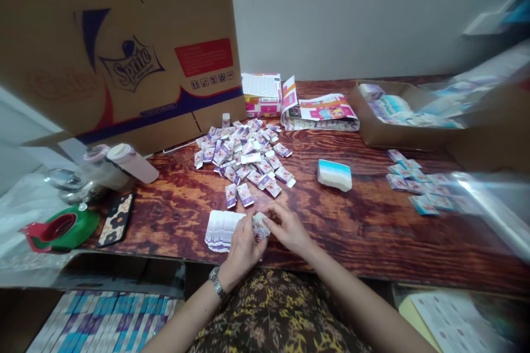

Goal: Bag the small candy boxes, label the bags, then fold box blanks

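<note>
A small white-and-purple flower-printed carton (pixel 260 227) is held between my two hands near the table's front edge. My left hand (pixel 243 242), with a watch at the wrist, grips it from the left. The fingers of my right hand (pixel 287 227) close on its upper right side. Left of them lies a stack of flat cartons (pixel 223 229), partly covered by my left hand. Beyond my hands is a heap of the same small cartons (pixel 244 154), some with open end flaps. To the right stands a block of blue-and-white flat pieces (pixel 334 174).
A large cardboard box (pixel 124 22) rises at the back left. Bottles (pixel 132 162), a phone (pixel 116 219) and a green-and-red tape dispenser (pixel 62 229) lie left. Rows of small packs (pixel 414 179) and an open carton (pixel 406 132) are right; printed packs (pixel 321 113) lie behind.
</note>
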`<control>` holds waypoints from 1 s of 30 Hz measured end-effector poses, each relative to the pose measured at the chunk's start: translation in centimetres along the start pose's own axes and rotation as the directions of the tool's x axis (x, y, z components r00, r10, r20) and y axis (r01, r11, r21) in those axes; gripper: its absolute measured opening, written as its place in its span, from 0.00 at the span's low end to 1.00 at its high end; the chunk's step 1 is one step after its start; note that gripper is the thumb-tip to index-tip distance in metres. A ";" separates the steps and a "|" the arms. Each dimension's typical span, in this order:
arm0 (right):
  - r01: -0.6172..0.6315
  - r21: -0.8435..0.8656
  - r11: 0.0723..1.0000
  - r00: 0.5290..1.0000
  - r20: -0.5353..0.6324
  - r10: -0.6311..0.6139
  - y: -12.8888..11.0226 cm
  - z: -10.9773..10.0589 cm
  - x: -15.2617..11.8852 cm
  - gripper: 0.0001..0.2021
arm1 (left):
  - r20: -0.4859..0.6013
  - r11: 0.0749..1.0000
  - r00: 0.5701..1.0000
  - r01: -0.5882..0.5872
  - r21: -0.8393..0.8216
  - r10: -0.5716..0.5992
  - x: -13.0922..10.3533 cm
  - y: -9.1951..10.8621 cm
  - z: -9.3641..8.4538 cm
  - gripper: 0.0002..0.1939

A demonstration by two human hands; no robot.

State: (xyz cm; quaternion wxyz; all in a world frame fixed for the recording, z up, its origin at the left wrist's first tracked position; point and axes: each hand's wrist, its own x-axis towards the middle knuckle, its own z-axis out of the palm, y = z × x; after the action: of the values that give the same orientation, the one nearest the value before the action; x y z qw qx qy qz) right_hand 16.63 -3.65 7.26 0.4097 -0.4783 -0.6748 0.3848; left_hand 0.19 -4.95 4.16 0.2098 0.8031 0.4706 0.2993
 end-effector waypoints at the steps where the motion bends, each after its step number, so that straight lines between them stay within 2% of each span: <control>1: 0.007 -0.014 1.000 0.998 0.056 -0.006 -0.4 -0.5 0.1 0.11 | 0.010 1.000 1.000 -0.016 -0.006 0.016 0.0 0.1 -0.1 0.36; 4: 0.015 -0.031 0.999 0.979 0.202 -0.008 -1.1 -1.7 0.6 0.20 | 0.061 0.996 0.995 -0.084 0.003 0.083 0.3 0.1 -0.5 0.37; 7: 0.005 -0.048 0.999 0.968 0.250 0.007 -1.1 -2.2 1.0 0.22 | 0.091 0.988 0.986 -0.147 0.039 0.143 0.6 0.1 -1.0 0.39; 10: -0.043 -0.028 0.999 0.974 0.223 0.048 -0.8 -2.1 1.0 0.20 | 0.104 0.984 0.983 -0.159 0.077 0.150 0.7 0.0 -1.3 0.38; 13: -0.030 -0.062 0.998 0.994 0.105 0.037 -0.6 -1.5 0.6 0.16 | 0.100 0.997 0.993 -0.070 0.034 0.066 0.8 0.0 -1.3 0.35; 15: 0.063 -0.155 0.986 0.998 -0.007 -0.065 -0.5 -1.1 0.1 0.13 | 0.073 0.999 0.997 0.034 -0.038 -0.031 0.9 0.1 -1.2 0.33; 17: 0.183 -0.256 0.949 0.976 -0.070 -0.207 -0.5 -0.6 -0.5 0.10 | 0.019 0.989 0.995 0.098 -0.111 -0.097 1.1 0.4 -1.2 0.32; 20: 0.271 -0.307 0.912 0.947 -0.083 -0.310 -0.5 0.1 -1.3 0.09 | -0.056 0.980 0.994 0.087 -0.178 -0.098 1.4 0.7 -1.3 0.29; 24: 0.224 -0.206 0.953 0.970 -0.051 -0.239 -1.0 0.3 -1.5 0.08 | -0.073 0.985 0.996 0.034 -0.168 -0.047 1.2 0.9 -1.2 0.23; 30: 0.164 -0.106 0.981 0.985 -0.040 -0.169 -1.4 -0.2 -1.3 0.07 | -0.093 0.993 0.995 0.036 -0.112 -0.047 0.7 0.6 -1.0 0.25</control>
State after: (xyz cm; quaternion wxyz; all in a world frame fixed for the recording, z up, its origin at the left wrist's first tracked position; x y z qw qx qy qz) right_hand 16.61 -5.19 8.35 0.4317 -0.4497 -0.7210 0.3026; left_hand 0.14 -4.60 5.47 0.2372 0.7650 0.4794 0.3586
